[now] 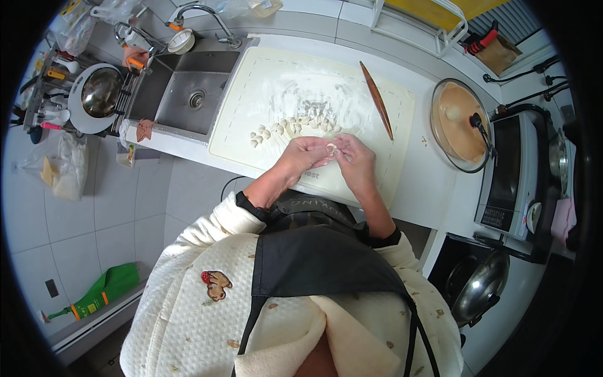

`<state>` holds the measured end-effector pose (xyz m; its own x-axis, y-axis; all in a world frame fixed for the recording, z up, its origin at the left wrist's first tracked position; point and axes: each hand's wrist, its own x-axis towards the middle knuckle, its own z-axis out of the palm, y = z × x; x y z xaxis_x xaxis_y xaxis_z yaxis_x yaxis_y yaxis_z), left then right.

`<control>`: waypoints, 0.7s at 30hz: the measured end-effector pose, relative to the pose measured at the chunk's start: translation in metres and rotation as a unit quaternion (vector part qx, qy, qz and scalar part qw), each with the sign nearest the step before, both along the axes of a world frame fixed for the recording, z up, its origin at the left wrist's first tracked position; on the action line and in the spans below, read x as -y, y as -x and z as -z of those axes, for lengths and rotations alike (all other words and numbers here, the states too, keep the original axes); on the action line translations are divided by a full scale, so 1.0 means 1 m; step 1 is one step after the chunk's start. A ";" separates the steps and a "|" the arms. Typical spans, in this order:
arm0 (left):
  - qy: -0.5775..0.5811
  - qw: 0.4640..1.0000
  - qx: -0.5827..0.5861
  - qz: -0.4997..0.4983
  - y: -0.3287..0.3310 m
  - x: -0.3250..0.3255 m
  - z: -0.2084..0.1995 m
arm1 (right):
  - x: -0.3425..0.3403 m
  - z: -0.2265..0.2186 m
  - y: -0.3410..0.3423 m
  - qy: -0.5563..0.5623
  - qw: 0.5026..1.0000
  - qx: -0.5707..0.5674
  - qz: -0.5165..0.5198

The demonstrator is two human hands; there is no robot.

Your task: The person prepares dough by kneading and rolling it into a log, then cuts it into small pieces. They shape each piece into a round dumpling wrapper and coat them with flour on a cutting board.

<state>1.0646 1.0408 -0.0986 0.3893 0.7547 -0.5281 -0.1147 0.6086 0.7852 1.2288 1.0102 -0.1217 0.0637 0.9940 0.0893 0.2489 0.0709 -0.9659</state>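
While both your hands meet over the near part of the cream mat point(295, 66), your left hand point(304, 155) and right hand point(357, 160) pinch one small piece of pale dough point(331, 149) between their fingertips. On the mat, just beyond your left hand, smaller dough lumps point(266, 134) lie in a loose, floury row.

That held piece could tear if your fingers pull unevenly, or cling to your skin if it is damp. The lumps on the mat sit close together and might stick to one another where flour is thin. The tapered rolling pin point(377, 100), slanting across the mat's right part, could roll if your right hand knocks it.

As for writing, you have dark lettering point(309, 174) on the mat's near edge, and a printed patch point(317, 108) mid-mat, smudged by flour. Right of the mat, beyond the bare surface point(421, 163), an oven-like appliance point(512, 169) bears a label too small to read.
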 end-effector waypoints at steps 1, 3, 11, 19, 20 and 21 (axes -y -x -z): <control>-0.034 0.999 -0.001 0.003 -0.002 0.002 0.000 | 0.000 0.001 0.000 0.005 1.000 -0.003 0.002; -0.104 0.994 -0.032 0.004 -0.005 0.004 0.022 | 0.000 0.006 0.003 0.003 1.000 -0.027 0.006; -0.073 0.996 0.010 -0.040 -0.010 -0.001 0.040 | 0.002 0.002 0.011 -0.015 0.997 0.062 0.041; 0.057 0.998 0.037 -0.009 0.004 0.003 0.006 | 0.001 -0.004 0.002 -0.028 0.999 0.017 0.009; 0.051 0.998 0.027 -0.007 0.004 0.003 0.006 | 0.001 -0.005 0.003 -0.016 1.000 0.022 0.000; 0.019 0.999 0.027 -0.002 0.003 0.004 0.007 | 0.001 -0.002 0.003 -0.006 1.000 -0.014 0.001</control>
<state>1.0617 1.0372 -0.1056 0.4150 0.7363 -0.5345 -0.1582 0.6369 0.7545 1.2255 1.0088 -0.1201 0.0674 0.9927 0.0995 0.2221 0.0823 -0.9716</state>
